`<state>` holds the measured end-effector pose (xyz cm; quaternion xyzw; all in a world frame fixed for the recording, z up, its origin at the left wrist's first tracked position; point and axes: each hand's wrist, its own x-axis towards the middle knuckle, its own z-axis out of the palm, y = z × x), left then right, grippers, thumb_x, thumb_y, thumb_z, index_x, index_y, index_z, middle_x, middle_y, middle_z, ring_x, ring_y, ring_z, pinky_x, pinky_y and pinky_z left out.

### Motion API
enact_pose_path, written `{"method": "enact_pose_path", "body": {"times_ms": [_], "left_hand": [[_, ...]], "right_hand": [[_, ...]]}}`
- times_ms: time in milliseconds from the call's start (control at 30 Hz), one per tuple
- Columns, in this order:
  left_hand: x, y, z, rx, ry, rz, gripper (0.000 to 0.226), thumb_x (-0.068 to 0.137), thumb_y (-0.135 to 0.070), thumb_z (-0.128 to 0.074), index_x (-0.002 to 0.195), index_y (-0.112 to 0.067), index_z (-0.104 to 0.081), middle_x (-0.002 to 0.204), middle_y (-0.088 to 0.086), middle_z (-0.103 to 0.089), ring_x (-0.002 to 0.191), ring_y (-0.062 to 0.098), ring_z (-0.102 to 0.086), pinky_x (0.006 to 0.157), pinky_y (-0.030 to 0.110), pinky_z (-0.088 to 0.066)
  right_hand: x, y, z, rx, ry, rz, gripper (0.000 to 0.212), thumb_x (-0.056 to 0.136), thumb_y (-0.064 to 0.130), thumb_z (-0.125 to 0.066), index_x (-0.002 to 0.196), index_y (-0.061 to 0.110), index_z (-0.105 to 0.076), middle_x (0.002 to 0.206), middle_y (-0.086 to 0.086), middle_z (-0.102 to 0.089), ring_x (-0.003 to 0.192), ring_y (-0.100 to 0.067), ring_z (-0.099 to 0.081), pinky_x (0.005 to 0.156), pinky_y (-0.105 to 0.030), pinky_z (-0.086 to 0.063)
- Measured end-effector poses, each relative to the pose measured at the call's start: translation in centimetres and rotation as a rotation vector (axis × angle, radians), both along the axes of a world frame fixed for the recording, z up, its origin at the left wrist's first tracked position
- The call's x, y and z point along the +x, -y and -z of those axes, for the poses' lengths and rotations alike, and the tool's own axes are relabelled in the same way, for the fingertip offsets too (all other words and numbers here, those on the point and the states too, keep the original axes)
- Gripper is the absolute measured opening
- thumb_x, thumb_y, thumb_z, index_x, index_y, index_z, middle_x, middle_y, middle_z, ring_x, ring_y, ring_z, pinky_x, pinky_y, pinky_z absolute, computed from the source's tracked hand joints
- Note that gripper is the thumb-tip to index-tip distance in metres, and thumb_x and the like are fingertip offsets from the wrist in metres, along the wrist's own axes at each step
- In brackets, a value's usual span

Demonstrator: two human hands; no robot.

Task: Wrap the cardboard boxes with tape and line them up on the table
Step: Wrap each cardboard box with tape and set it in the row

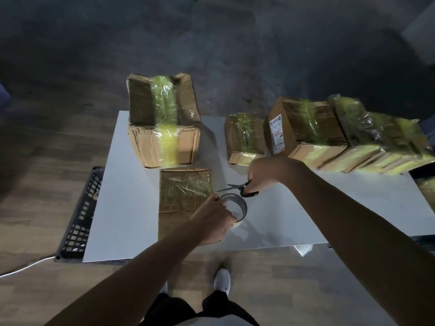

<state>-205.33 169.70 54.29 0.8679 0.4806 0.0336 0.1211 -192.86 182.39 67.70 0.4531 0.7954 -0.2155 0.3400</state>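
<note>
Cardboard dominates the counter (131,208). The flat cardboard box (183,191) lies nearest the person, its top crossed with glossy clear tape. It looks light and fairly stiff, though its creased skin would dent under a hard squeeze. The taped face is probably slick, so the bare side edges or corners seem the better hold.

The left grip (211,220) is curled around the tape roll (242,208), just beside the box's right edge. The right grip (261,172) is clenched on the handles of the scissors (229,187), blades pointing toward the box.

Behind stand a large wrapped box (163,118), a small wrapped box (243,137) and a labelled box (303,128), which heads a row running right.

A black lattice crate (80,215) sits low, just beside the counter's left edge. Its contents cannot be made out.
</note>
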Motion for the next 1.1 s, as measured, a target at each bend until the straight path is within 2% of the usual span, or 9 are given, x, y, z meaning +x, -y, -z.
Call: {"method": "enact_pose_path", "body": {"times_ms": [133, 367, 467, 567, 733, 867, 967, 1033, 1100], "left_hand": [[-0.2, 0.0, 0.0, 0.007, 0.017, -0.004, 0.018, 0.091, -0.018, -0.053, 0.095, -0.026, -0.069, 0.089, -0.007, -0.073, 0.087, 0.016, -0.050, 0.082, 0.034, -0.023], [-0.4, 0.1, 0.4, 0.016, 0.076, 0.003, 0.016, 0.090, -0.019, -0.056, 0.096, -0.025, -0.070, 0.090, -0.007, -0.074, 0.088, 0.016, -0.052, 0.079, 0.033, -0.019], [-0.4, 0.1, 0.4, 0.022, 0.093, 0.006, 0.017, 0.090, -0.018, -0.055, 0.093, -0.025, -0.070, 0.088, -0.008, -0.074, 0.086, 0.015, -0.050, 0.075, 0.031, -0.013], [-0.5, 0.1, 0.7, 0.031, 0.092, 0.009, 0.018, 0.089, -0.018, -0.054, 0.094, -0.025, -0.070, 0.088, -0.009, -0.074, 0.086, 0.015, -0.050, 0.074, 0.032, -0.013], [-0.5, 0.0, 0.8, 0.029, 0.104, 0.004, 0.021, 0.089, -0.020, -0.054, 0.099, -0.025, -0.071, 0.091, -0.010, -0.074, 0.089, 0.014, -0.050, 0.083, 0.032, -0.021], [-0.6, 0.0, 0.6, 0.045, 0.086, 0.018, 0.021, 0.090, -0.020, -0.052, 0.099, -0.025, -0.070, 0.090, -0.009, -0.074, 0.087, 0.014, -0.049, 0.077, 0.030, -0.012], [-0.6, -0.1, 0.7, 0.033, 0.081, 0.024, 0.022, 0.090, -0.020, -0.052, 0.100, -0.025, -0.070, 0.091, -0.009, -0.074, 0.088, 0.014, -0.050, 0.081, 0.031, -0.019], [-0.6, -0.1, 0.8, 0.026, 0.083, 0.029, 0.022, 0.089, -0.019, -0.052, 0.100, -0.025, -0.070, 0.092, -0.010, -0.074, 0.090, 0.014, -0.051, 0.083, 0.032, -0.021], [-0.7, -0.2, 0.8, 0.013, 0.105, 0.042, 0.022, 0.089, -0.020, -0.053, 0.100, -0.027, -0.071, 0.094, -0.010, -0.074, 0.095, 0.014, -0.053, 0.085, 0.033, -0.024]], "right_hand": [[-1.5, 0.1, 0.1, -0.013, 0.014, 0.001, 0.041, 0.083, 0.043, -0.062, 0.055, 0.015, -0.050, 0.048, 0.002, -0.040, 0.038, -0.013, -0.031, 0.034, -0.012, -0.025], [-3.6, 0.5, 1.2, 0.049, 0.062, -0.031, 0.040, 0.082, 0.039, -0.068, 0.057, 0.012, -0.053, 0.033, 0.008, -0.041, 0.026, -0.009, -0.037, 0.044, -0.017, -0.034], [-4.8, 0.5, 1.4, 0.029, 0.119, -0.053, 0.034, 0.086, 0.038, -0.065, 0.070, 0.008, -0.059, 0.056, 0.000, -0.053, 0.043, -0.013, -0.047, 0.051, -0.021, -0.043], [-5.4, 0.3, 1.7, -0.030, 0.152, -0.033, 0.035, 0.089, 0.040, -0.063, 0.092, 0.005, -0.064, 0.081, -0.006, -0.063, 0.067, -0.018, -0.058, 0.072, -0.027, -0.053], [-5.2, -0.1, 2.3, -0.033, 0.212, -0.063, 0.033, 0.089, 0.039, -0.063, 0.082, 0.007, -0.067, 0.070, -0.003, -0.066, 0.061, -0.018, -0.060, 0.078, -0.029, -0.056], [-5.3, -0.4, 2.8, -0.039, 0.271, -0.089, 0.030, 0.091, 0.033, -0.061, 0.072, 0.010, -0.066, 0.062, 0.000, -0.063, 0.060, -0.016, -0.059, 0.081, -0.027, -0.054], [-5.2, -0.7, 2.9, -0.038, 0.293, -0.107, 0.030, 0.092, 0.027, -0.062, 0.065, 0.011, -0.063, 0.060, 0.001, -0.061, 0.060, -0.014, -0.058, 0.085, -0.027, -0.054], [-4.9, -0.9, 2.7, -0.050, 0.302, -0.116, 0.027, 0.092, 0.023, -0.061, 0.070, 0.009, -0.066, 0.063, 0.001, -0.062, 0.058, -0.012, -0.057, 0.086, -0.026, -0.054], [-4.8, -1.0, 2.5, -0.064, 0.271, -0.085, 0.018, 0.091, 0.019, -0.063, 0.089, 0.004, -0.072, 0.074, -0.002, -0.065, 0.061, -0.013, -0.058, 0.081, -0.024, -0.054]]}}
